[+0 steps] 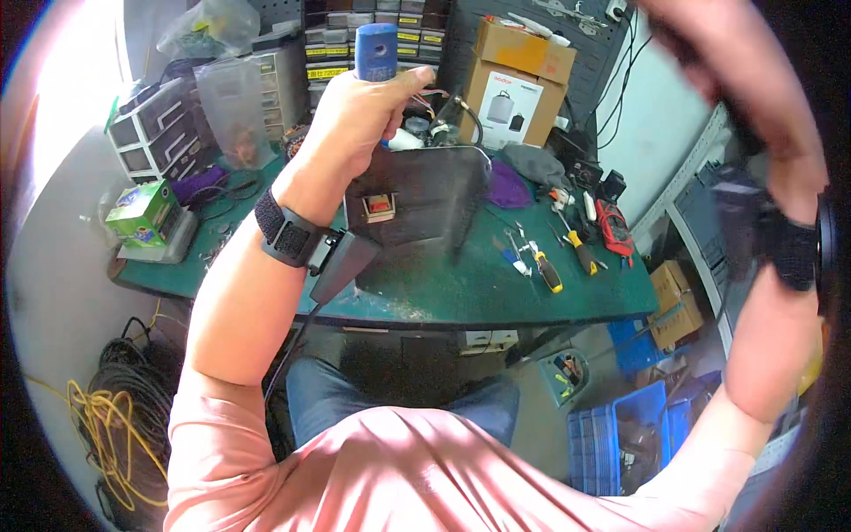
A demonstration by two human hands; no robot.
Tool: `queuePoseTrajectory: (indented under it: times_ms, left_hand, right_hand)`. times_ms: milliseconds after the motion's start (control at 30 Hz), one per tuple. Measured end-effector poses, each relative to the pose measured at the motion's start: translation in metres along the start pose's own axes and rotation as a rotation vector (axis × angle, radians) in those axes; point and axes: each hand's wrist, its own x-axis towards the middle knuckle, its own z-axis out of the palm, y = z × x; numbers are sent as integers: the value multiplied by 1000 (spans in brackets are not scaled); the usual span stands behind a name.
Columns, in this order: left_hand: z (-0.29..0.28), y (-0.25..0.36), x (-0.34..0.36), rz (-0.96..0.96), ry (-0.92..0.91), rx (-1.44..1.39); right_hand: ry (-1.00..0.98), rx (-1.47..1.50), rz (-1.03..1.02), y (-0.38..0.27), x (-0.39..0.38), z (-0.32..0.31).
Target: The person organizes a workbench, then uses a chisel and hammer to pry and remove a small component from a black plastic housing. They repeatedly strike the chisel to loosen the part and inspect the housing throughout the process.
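Against a dark grey perforated wall panel (592,64), a bank of small dark drawers with yellow labels (328,53) and, farther right, a tall brown cardboard box with a white printed side (551,78). Below, a long counter with a green top (417,306), edges bowed by the wide view. Over the middle of the counter, left hand (362,115) raised, grip wrapped snugly round a slab-shaped blue handle with a round hole near its upper end (377,51); thumb toward the right, blue end jutting up above the hand. Just below, a dark rectangular panel with a pale rim (412,199), partly smeared by blur, and within its outline a small red piece in a cream-coloured frame (379,207). Strapped round the left wrist, a black box-shaped device with a cable (344,266). At far upper right, right hand (731,58) lifted well apart from the left, badly blurred; no telling the spread of that grip, nor any hold in it. On the counter's right half, two hand tools with yellow-and-black handles (549,272) near a red-edged meter (613,228), with a purple cloth (510,184) farther back. At left, a bright green carton (142,215). On the floor, coiled black cable (133,359) beside yellow cord (115,426).
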Motion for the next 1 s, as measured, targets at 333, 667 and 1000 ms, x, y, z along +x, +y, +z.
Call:
queuePoseTrajectory:
  times_ms: [333,667,1000]
  left_hand:
    - [-13,-15,4,1,13,-37]
    - [-30,-4,-9,-85,139,-145]
    - [-29,-13,4,-78,40,35]
  right_hand:
    - [225,-42,-199,26,-8,-8]
    - [50,220,-25,115,-16,35]
    - [242,-377,276,287,-59,128]
